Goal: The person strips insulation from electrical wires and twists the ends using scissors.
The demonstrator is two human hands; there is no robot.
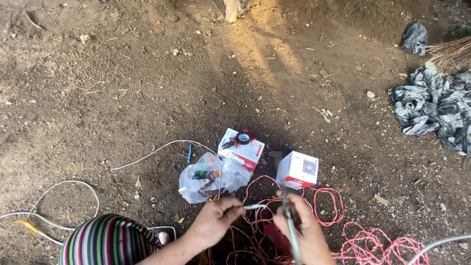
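Note:
My left hand pinches the end of a white cable near the bottom middle of the head view. My right hand grips a grey-handled tool whose tip meets that cable end. Both hands hover over a tangle of thin red wire lying on the dirt. A striped sleeve or knee shows at the lower left.
Just beyond the hands lie a clear plastic bag of small parts, a red-and-white box with pliers and tape on top, and a white box. White cable loops at left. Crumpled dark plastic lies at right.

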